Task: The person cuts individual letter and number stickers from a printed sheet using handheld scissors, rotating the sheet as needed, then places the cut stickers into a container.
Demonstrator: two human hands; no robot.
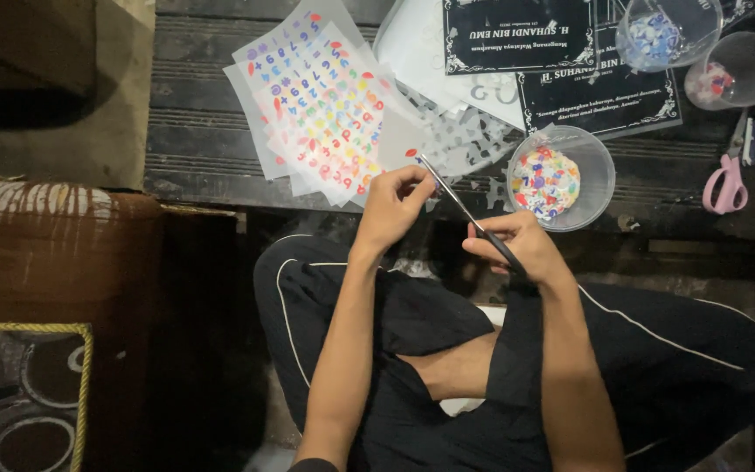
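Viewing downward from the head camera, a seated person with crossed legs in black trousers (657, 350) works at the near edge of a dark slatted counter (203, 131). The left hand (392, 210) is closed in a pinch on the lower corner of a translucent sticker sheet (329, 109) printed with small coloured letters and numerals; holding it at the corner appears to keep that edge lifted and steady over the lap, where the tool can reach it. The right hand (522, 245) is curled shut around the handle of a slim metal tool (460, 203), either a craft blade or narrow scissors, which cannot be told apart here; its tip points up and to the left and meets the sheet just beside the left fingertips. The sheet tops a fanned stack of similar sheets, overlapped so that each remains reachable. Behind the stack lie pale sheets with cut-out holes (465, 131) and two black printed cards (596, 87). Three clear plastic cups stand within reach of the right hand: the nearest cup (561, 177), just beside the tool, holds a heap of small multicoloured pieces; a second cup (668, 31) holds mainly blue and white pieces; a third cup (734, 70) at far right holds only a few reddish and pale bits. The contents seem to be sorted by colour. Pink-handled scissors (730, 175) lie unused, well apart from both hands. A brown cushioned seat (54, 245) stands at the left.
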